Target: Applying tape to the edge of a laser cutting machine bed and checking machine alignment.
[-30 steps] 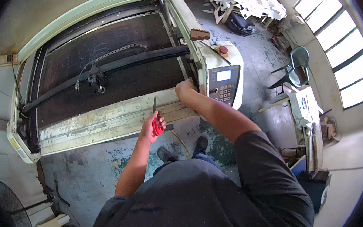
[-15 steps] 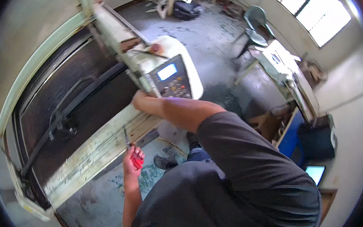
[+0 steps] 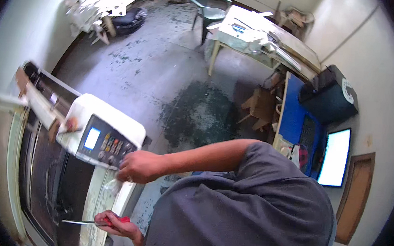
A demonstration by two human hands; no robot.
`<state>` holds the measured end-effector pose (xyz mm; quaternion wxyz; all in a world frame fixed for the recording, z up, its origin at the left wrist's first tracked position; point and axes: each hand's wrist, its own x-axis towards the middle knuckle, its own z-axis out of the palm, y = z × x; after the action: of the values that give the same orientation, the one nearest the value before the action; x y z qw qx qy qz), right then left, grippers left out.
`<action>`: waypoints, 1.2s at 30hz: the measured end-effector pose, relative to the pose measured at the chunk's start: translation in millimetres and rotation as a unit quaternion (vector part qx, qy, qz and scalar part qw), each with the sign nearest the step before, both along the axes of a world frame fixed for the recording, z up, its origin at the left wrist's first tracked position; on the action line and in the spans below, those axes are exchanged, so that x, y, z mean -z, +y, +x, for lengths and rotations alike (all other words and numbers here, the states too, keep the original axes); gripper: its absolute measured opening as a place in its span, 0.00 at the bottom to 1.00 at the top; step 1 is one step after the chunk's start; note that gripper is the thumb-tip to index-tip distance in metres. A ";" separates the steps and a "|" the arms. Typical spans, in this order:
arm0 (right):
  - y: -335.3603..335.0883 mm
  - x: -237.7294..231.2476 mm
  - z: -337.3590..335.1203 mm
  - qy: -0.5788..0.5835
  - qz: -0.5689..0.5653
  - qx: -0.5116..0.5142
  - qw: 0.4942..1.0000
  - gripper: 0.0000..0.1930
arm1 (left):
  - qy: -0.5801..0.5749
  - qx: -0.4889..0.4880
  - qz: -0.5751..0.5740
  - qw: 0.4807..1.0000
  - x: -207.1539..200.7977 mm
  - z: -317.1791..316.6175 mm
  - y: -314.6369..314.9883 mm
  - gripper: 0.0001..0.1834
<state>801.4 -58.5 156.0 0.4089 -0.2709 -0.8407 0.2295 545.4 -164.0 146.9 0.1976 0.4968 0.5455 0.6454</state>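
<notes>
My left hand (image 3: 117, 224) is closed around a red-handled tool (image 3: 82, 222) with a long, thin metal shaft. The shaft points left, over the machine's dark bed, and my fingers cover much of the handle. Just below the corner of the machine's control panel (image 3: 105, 143) is my right hand (image 3: 141, 167), with its fingers curled together. A small whitish crumpled piece (image 3: 111, 187) hangs under those fingers, its material unclear. The panel has a lit screen and several round buttons, and a red knob (image 3: 71, 123) sits beside it.
The machine's pale frame edge (image 3: 101, 198) runs below my hands. Beyond stand a green plastic chair (image 3: 210, 10) and a cluttered table (image 3: 222, 35). To the right are a blue desk (image 3: 293, 100), a black box-shaped unit (image 3: 331, 99) and a lit monitor (image 3: 335, 157). A dark patch (image 3: 202, 116) marks the floor.
My view has swung right, so the machine sits farther left and lower. My right hand has come back from the machine's edge toward the panel's near corner. The tool's shaft has turned from upward to leftward.
</notes>
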 end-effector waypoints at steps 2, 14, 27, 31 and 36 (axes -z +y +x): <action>-30.9 18.6 87.9 0.084 -0.100 0.139 0.982 0.08 | 0.122 0.107 0.001 0.987 -16.7 47.5 9.9 0.12; -232.7 270.6 482.2 0.659 -0.367 0.578 0.312 0.08 | 0.030 0.517 -0.426 0.742 72.1 429.4 151.1 0.21; -294.2 426.3 574.2 0.893 0.007 0.450 0.022 0.13 | 0.522 0.794 -0.149 0.273 261.6 821.1 91.3 0.25; -300.2 450.5 598.4 0.884 0.135 0.445 -0.039 0.14 | 0.536 0.815 -0.076 0.205 288.6 944.8 37.4 0.29; -304.4 467.9 632.9 0.862 0.318 0.391 -0.047 0.11 | 0.553 0.802 0.075 0.213 320.4 1069.0 -15.1 0.31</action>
<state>1434.4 -362.9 -311.8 -0.8815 -0.0120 -0.4253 0.2048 1614.4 -179.1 -173.5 0.2207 0.9150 -0.2212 -0.2554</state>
